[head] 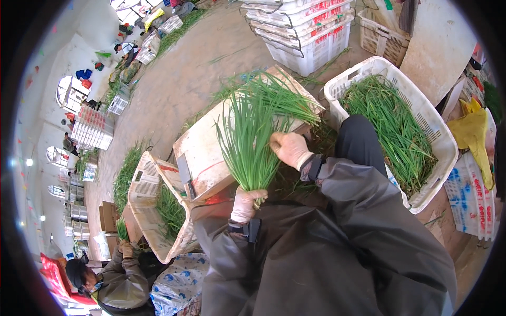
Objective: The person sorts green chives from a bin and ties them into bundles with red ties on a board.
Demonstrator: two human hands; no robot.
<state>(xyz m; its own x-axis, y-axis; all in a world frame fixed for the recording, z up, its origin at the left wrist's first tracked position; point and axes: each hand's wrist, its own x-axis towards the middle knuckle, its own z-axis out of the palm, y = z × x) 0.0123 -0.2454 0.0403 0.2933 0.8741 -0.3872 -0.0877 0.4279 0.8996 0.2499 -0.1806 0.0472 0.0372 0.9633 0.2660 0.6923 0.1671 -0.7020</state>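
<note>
My left hand [247, 201], in a pale thin glove, is closed around the stem ends of a fanned bunch of green chives or similar leafy greens [251, 154]. The leaves point away from me, over a pale worn board [205, 146]. At the bunch's right edge is my right hand [289, 148], gloved too, its fingers curled; whether it pinches a leaf cannot be told. More cut greens [292, 102] lie across the far end of the board. A knife with a broad blade [185, 173] rests on the board's left edge.
A white plastic crate [431, 114] of greens stands at my right knee. Left of the board is another crate [144, 213] holding greens. Stacked white crates [308, 47] rise beyond. A co-worker [122, 276] sits at lower left, holding greens. A yellow glove [474, 134] hangs at far right.
</note>
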